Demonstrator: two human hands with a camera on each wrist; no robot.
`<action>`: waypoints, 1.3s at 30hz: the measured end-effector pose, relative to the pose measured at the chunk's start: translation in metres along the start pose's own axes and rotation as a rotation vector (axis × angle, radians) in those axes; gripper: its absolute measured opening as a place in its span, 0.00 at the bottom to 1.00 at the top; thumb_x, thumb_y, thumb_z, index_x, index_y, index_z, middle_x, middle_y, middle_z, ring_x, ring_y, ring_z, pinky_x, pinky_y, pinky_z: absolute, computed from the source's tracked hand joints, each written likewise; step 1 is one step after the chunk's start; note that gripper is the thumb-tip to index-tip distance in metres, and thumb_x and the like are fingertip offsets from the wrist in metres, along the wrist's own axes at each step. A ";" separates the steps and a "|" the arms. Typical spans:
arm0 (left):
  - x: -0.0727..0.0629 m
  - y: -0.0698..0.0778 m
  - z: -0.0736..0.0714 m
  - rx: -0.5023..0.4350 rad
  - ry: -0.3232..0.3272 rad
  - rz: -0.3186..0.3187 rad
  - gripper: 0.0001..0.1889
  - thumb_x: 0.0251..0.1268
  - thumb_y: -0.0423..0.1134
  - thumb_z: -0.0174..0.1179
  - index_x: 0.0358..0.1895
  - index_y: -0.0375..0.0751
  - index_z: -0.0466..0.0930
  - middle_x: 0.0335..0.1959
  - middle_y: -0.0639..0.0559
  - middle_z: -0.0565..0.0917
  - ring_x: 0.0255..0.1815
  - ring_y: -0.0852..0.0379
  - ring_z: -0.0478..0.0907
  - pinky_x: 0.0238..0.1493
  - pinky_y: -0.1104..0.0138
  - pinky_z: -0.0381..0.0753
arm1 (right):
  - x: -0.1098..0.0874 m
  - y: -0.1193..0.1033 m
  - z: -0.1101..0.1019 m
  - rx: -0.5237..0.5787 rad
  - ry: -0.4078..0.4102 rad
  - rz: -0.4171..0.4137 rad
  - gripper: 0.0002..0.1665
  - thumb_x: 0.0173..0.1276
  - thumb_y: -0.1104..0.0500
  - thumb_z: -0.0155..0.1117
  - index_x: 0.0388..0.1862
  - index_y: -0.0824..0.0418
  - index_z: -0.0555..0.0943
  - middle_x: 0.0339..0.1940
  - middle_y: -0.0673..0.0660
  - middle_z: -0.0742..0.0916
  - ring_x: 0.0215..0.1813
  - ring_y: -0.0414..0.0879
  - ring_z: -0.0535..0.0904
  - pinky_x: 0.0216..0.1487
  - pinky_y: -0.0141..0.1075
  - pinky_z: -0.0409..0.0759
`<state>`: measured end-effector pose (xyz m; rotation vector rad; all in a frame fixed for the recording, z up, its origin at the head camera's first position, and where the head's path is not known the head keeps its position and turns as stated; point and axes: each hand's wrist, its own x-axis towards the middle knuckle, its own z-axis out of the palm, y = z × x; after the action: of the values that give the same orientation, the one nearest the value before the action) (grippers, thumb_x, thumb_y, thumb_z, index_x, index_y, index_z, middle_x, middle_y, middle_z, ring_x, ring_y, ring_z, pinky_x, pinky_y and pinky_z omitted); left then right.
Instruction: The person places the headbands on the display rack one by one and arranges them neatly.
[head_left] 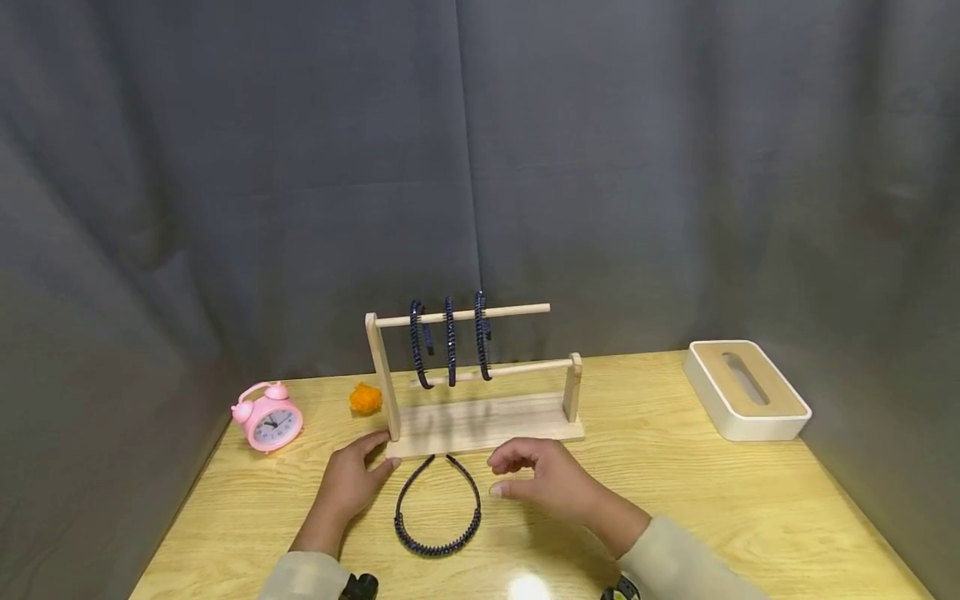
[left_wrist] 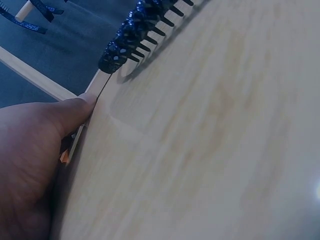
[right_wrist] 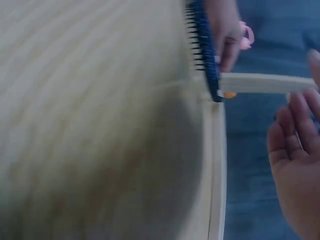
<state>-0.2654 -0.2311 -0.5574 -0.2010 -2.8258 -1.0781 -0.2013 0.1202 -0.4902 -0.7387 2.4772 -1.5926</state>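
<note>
A wooden rack (head_left: 487, 427) stands on the table with three dark blue toothed headbands hung over its upper bar, among them the middle headband (head_left: 451, 342). My left hand (head_left: 351, 482) grips the left end of the rack's base, thumb at the front corner and fingers around the side. Another dark blue headband (head_left: 438, 550) lies before the rack, its tips pointing at the base. In the left wrist view its toothed band (left_wrist: 135, 35) shows beyond my thumb (left_wrist: 75, 111). My right hand (head_left: 551, 483) hovers right of that headband, fingers loosely bent, holding nothing.
A pink alarm clock (head_left: 272, 421) stands at the left, and an orange fluffy ball (head_left: 365, 399) lies beside the rack's left post. At the right sits a white tissue box (head_left: 750, 427) with a wooden lid. Grey curtain (head_left: 600, 167) encloses the table.
</note>
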 end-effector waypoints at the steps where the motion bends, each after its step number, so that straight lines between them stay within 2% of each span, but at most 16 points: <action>1: 0.000 0.000 -0.001 -0.003 0.001 0.004 0.25 0.73 0.44 0.75 0.71 0.48 0.85 0.72 0.44 0.84 0.74 0.38 0.81 0.77 0.42 0.79 | 0.001 0.001 0.004 -0.047 -0.048 -0.017 0.17 0.69 0.55 0.82 0.53 0.56 0.90 0.51 0.55 0.92 0.54 0.47 0.88 0.62 0.42 0.88; 3: -0.001 0.000 -0.001 -0.011 -0.002 0.005 0.25 0.73 0.44 0.75 0.71 0.47 0.85 0.73 0.44 0.84 0.74 0.38 0.81 0.77 0.43 0.78 | 0.002 0.003 0.010 -0.152 -0.133 -0.062 0.19 0.67 0.54 0.83 0.55 0.55 0.91 0.53 0.52 0.92 0.58 0.44 0.87 0.66 0.44 0.87; 6: -0.001 0.001 -0.002 -0.016 -0.010 0.005 0.26 0.73 0.43 0.74 0.71 0.45 0.85 0.73 0.42 0.84 0.74 0.38 0.81 0.77 0.43 0.78 | 0.005 0.003 0.018 -0.296 -0.234 -0.124 0.20 0.68 0.55 0.83 0.57 0.55 0.91 0.57 0.46 0.91 0.62 0.39 0.85 0.69 0.41 0.86; 11: -0.001 0.003 -0.003 -0.012 -0.002 0.008 0.26 0.73 0.42 0.74 0.71 0.44 0.85 0.72 0.42 0.84 0.73 0.38 0.82 0.77 0.43 0.79 | 0.013 0.002 0.026 -0.469 -0.306 -0.237 0.19 0.70 0.54 0.82 0.58 0.52 0.91 0.59 0.43 0.89 0.65 0.39 0.83 0.70 0.36 0.84; 15: -0.001 0.002 -0.003 -0.005 0.001 0.017 0.26 0.73 0.43 0.74 0.71 0.45 0.85 0.72 0.42 0.84 0.72 0.38 0.82 0.76 0.43 0.80 | 0.018 0.001 0.031 -0.509 -0.347 -0.284 0.19 0.69 0.51 0.82 0.57 0.50 0.91 0.56 0.41 0.90 0.64 0.37 0.83 0.68 0.32 0.84; 20: 0.001 0.000 -0.003 0.003 -0.009 0.012 0.26 0.74 0.44 0.74 0.72 0.46 0.84 0.73 0.43 0.84 0.74 0.38 0.81 0.77 0.42 0.79 | 0.019 0.002 0.037 -0.521 -0.377 -0.318 0.18 0.66 0.49 0.83 0.54 0.49 0.93 0.50 0.38 0.92 0.58 0.31 0.83 0.65 0.27 0.83; 26: 0.001 -0.001 0.000 -0.012 -0.005 0.009 0.26 0.73 0.43 0.74 0.71 0.45 0.85 0.73 0.43 0.84 0.74 0.39 0.81 0.77 0.43 0.79 | 0.017 0.006 0.040 -0.595 -0.432 -0.330 0.15 0.69 0.48 0.81 0.53 0.45 0.93 0.49 0.35 0.91 0.58 0.28 0.83 0.67 0.26 0.82; 31: 0.001 -0.001 0.001 -0.007 -0.002 0.013 0.26 0.73 0.43 0.75 0.71 0.44 0.84 0.73 0.43 0.84 0.74 0.39 0.81 0.77 0.43 0.79 | 0.013 0.006 0.039 -0.618 -0.459 -0.340 0.09 0.71 0.51 0.80 0.49 0.44 0.94 0.45 0.33 0.90 0.55 0.26 0.82 0.65 0.24 0.82; 39: 0.001 -0.002 -0.001 -0.013 -0.004 0.007 0.27 0.73 0.43 0.75 0.72 0.44 0.84 0.73 0.43 0.84 0.74 0.39 0.82 0.77 0.44 0.79 | 0.009 0.002 0.036 -0.661 -0.483 -0.372 0.08 0.70 0.54 0.80 0.47 0.46 0.94 0.43 0.35 0.91 0.54 0.27 0.82 0.63 0.21 0.81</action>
<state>-0.2663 -0.2329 -0.5578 -0.2140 -2.8198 -1.0967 -0.1977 0.0872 -0.5064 -1.5220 2.5494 -0.4956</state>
